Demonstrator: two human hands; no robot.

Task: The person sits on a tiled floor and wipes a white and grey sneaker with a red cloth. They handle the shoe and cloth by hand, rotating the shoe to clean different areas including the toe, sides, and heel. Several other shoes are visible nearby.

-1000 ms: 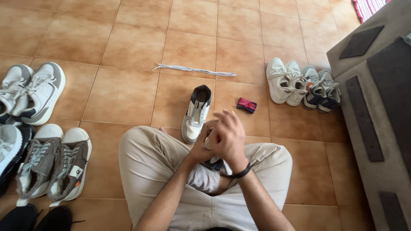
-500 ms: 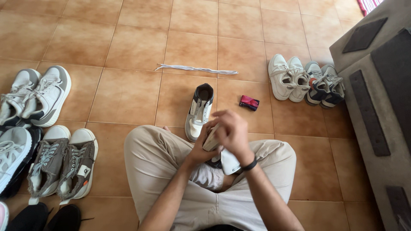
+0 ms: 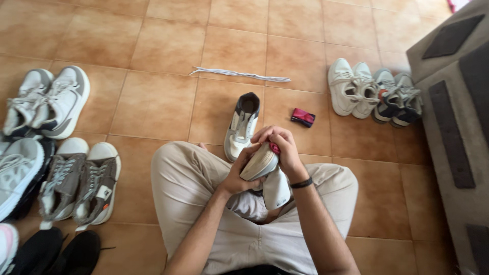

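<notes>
We sat cross-legged, forearms converging over lap. Our left hand (image 3: 238,175) cupped upward, fingers curled in grip. Our right hand (image 3: 283,147) arched above, fingers bent, black band on wrist.

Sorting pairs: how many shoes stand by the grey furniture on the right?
4, in a row: outer white shoe, inner white shoe, first grey-navy shoe, last grey-navy shoe nearest the furniture. None appear hidden.

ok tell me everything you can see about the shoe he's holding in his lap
The held shoe is a pale sneaker with a cream rubber-looking sole turned up toward the camera, tilted, toe end toward the left. A white part hangs below it over the lap. The left hand cups it from underneath; the right hand wraps over its upper end, where something small and pink shows. Its laces are not visible.
</notes>
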